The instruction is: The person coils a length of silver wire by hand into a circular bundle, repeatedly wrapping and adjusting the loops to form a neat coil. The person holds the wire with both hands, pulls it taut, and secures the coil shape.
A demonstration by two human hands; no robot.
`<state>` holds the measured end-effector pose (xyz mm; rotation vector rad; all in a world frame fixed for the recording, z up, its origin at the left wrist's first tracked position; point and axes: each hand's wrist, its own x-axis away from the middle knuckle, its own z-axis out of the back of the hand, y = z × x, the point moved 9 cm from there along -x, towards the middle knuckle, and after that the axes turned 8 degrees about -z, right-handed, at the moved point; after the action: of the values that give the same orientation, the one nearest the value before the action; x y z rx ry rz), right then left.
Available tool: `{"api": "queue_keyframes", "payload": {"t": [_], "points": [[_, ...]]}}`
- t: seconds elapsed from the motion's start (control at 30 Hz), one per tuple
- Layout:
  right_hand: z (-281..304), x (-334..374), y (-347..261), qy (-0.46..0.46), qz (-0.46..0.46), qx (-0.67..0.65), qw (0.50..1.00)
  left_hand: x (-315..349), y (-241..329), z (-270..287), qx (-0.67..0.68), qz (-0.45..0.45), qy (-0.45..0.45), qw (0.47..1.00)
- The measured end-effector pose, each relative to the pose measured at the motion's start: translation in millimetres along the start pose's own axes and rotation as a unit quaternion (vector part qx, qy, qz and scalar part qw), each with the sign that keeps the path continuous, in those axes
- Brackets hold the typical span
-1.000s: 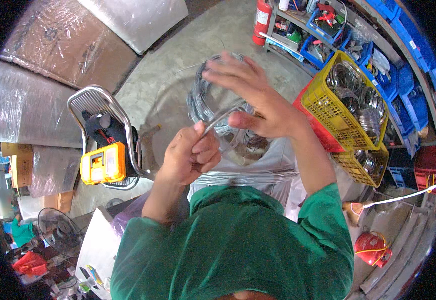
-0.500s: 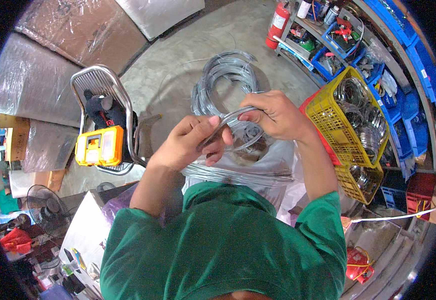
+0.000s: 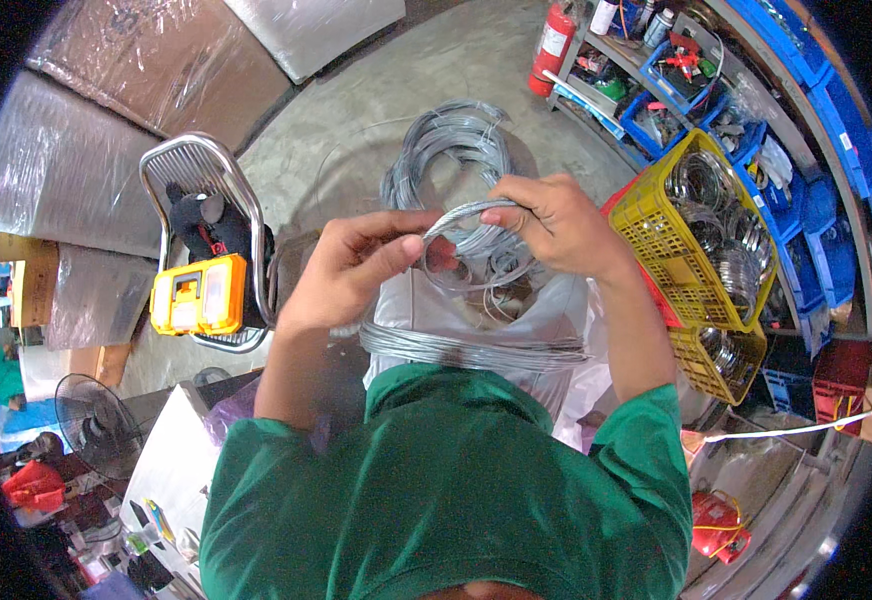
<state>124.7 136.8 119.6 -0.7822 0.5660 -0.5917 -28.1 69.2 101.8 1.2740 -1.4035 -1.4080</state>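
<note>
At the centre of the head view, between both bare hands: ring of grey wire (image 3: 467, 211), twisted strand-like along its upper arc, held up in front of the green shirt (image 3: 446, 470). Opening of the ring turned roughly toward the camera; upper arc running from left to right, rising slightly toward the right. Right hand (image 3: 559, 228): clenched in a pinch on the upper right of the arc, thumb on the near face, fingers bent behind; body of the ring lying to the left of and below this grip. Left hand (image 3: 356, 268): half curled at the opposite side, some fingertips showing inside the loop, thumb tip just beside the wire; whether gripping or merely steadying, impossible to tell. Ring to the right of the left hand, hence between the two, with the right nearer by plain contact. Beyond, on the floor: large wire coil (image 3: 406, 165), partly behind the ring in this view. Below, just in front of the shirt: wire bundle (image 3: 471, 350), lying crosswise. To the right, well apart from the ring: yellow crate (image 3: 654, 240), filled with coiled wire.
</note>
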Motion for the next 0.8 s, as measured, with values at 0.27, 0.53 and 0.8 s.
{"api": "queue_keyframes", "payload": {"t": [0.27,0.53,0.8], "points": [[-2,4,14,0.013,-0.043,-0.027,0.999,11,16,6,-0.290,-0.078,0.047,0.953],[0,9,23,0.024,-0.106,-0.092,0.990,14,8,0,-0.070,-0.184,0.118,0.973],[-6,9,19,-0.006,-0.088,-0.061,0.994,15,-4,1,-0.009,-0.078,0.072,0.994]]}}
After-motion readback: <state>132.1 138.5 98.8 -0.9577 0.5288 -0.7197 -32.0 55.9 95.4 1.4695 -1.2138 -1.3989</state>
